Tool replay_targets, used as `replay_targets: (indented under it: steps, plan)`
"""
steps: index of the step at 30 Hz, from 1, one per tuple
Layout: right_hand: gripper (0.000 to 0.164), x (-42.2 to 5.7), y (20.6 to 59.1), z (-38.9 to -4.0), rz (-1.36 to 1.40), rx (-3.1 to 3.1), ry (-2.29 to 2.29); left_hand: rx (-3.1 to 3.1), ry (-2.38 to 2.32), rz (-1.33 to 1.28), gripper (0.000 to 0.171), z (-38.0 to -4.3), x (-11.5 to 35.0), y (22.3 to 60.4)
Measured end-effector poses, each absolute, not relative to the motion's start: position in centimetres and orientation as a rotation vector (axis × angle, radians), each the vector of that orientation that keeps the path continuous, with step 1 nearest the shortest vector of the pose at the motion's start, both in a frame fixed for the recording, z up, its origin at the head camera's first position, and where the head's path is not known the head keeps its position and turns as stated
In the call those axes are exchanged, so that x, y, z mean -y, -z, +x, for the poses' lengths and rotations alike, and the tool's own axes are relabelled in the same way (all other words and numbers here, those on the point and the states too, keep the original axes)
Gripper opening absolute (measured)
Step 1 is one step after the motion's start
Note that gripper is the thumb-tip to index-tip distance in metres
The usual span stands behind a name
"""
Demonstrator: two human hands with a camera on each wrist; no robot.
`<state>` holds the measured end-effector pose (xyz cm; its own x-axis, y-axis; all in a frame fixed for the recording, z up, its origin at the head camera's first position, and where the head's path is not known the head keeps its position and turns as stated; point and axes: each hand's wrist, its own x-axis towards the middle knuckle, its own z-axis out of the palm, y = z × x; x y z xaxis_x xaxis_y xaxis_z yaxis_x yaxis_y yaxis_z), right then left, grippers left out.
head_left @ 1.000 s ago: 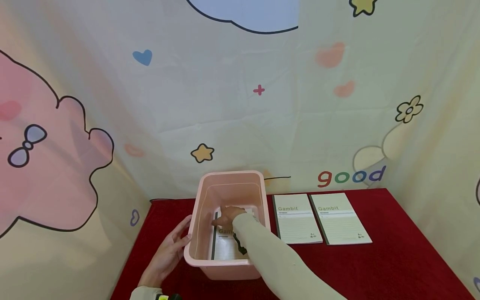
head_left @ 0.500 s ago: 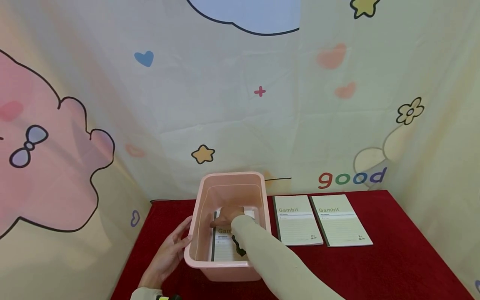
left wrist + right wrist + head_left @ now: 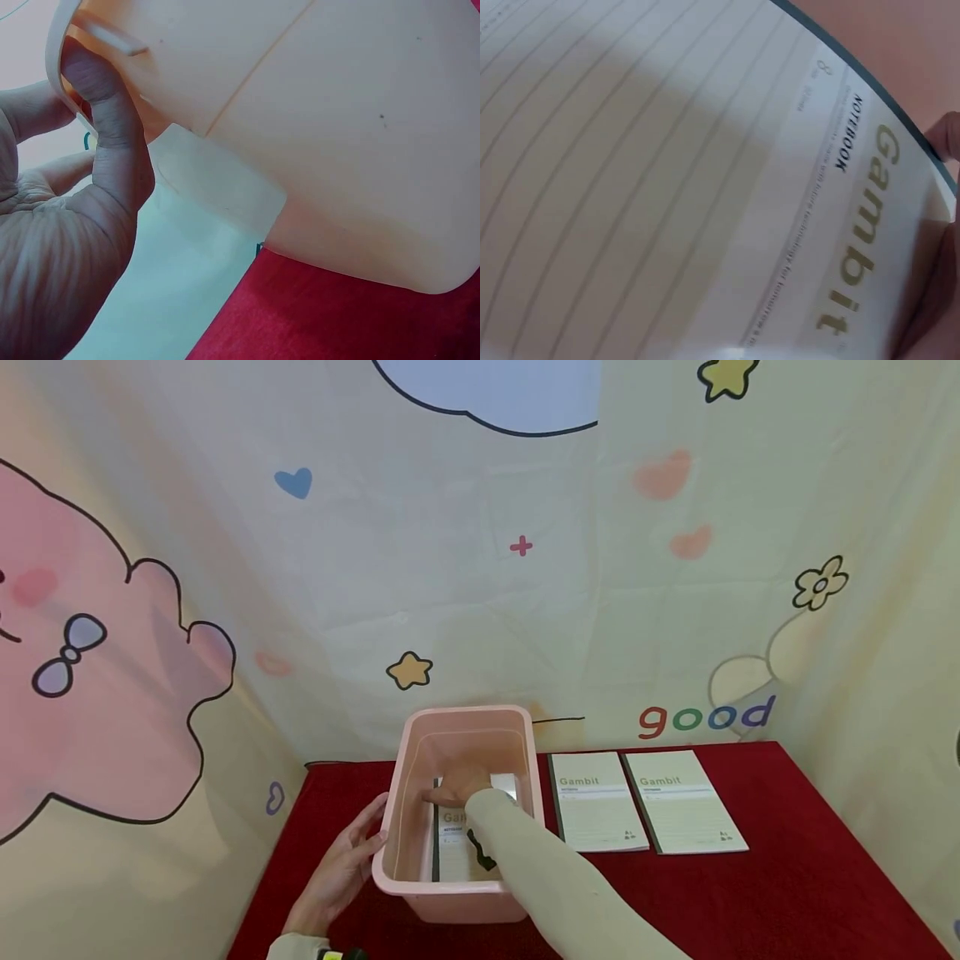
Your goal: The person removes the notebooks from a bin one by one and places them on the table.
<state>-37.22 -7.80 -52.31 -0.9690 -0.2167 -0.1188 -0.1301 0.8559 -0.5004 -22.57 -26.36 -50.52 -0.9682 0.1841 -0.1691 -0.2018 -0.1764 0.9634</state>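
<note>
A pink plastic bin [image 3: 450,906] stands on the red cloth, with a Gambit notebook [image 3: 453,856] lying inside it. My right hand [image 3: 463,785] reaches down into the bin and grips the notebook's far end. In the right wrist view the thumb [image 3: 946,136] is at the dark spine and the notebook cover [image 3: 667,172] looks slightly bowed; most of the fingers are hidden. My left hand [image 3: 337,868] holds the bin's left rim from outside. A bent digit hooks under the rim in the left wrist view, beside the bin wall [image 3: 337,135].
Two more Gambit notebooks, a nearer one [image 3: 600,818] and a farther-right one [image 3: 693,818], lie side by side right of the bin on the red cloth [image 3: 795,877]. A printed curtain [image 3: 480,610] hangs close behind the bin.
The notebook in the bin has shifted slightly to the right with my right hand. My left hand stays at the rim. The head view has moved a little.
</note>
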Motion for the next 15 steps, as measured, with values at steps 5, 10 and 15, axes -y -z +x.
replay_targets:
  steps: [5, 10, 15]
  plan:
    - [0.051, 7.7, 51.9, -37.3, -0.412, -2.982, 0.614, -1.841, -2.23, -0.004, 0.067, -22.6, 26.4, 50.7]
    - [0.052, 7.8, 50.8, -37.2, -0.489, -3.061, 0.529, -1.836, -2.233, -0.001, 0.066, -22.6, 26.4, 50.6]
    - [0.061, 7.4, 49.6, -37.2, -0.549, -3.169, 0.402, -1.834, -2.246, -0.017, 0.065, -22.6, 26.3, 50.6]
